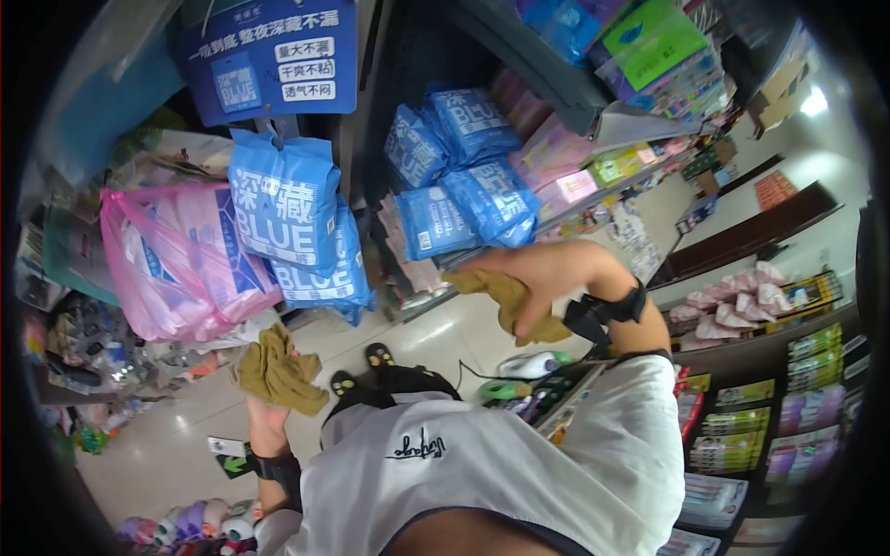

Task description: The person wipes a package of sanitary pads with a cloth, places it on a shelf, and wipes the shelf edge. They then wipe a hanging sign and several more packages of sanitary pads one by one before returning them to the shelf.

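My left hand (266,413), low on the left, is closed around a crumpled brown cloth (287,372) that covers most of its fingers. A second brown cloth (496,289) is gripped in my right hand (567,269), with its folds hanging below the fingers. That hand is just in front of a shelf stacked with blue packs (468,206). More blue packs (283,199) hang farther left, above my left hand. Beside them is a pink plastic bag (171,264) with white packages inside.
A blue sign (269,60) hangs over the packs at the upper left. Display racks (732,417) with packaged goods line the right side. Bottles (199,521) stand at the lower left. My shoes (378,355) are on the tiled floor (371,332) between the shelves.
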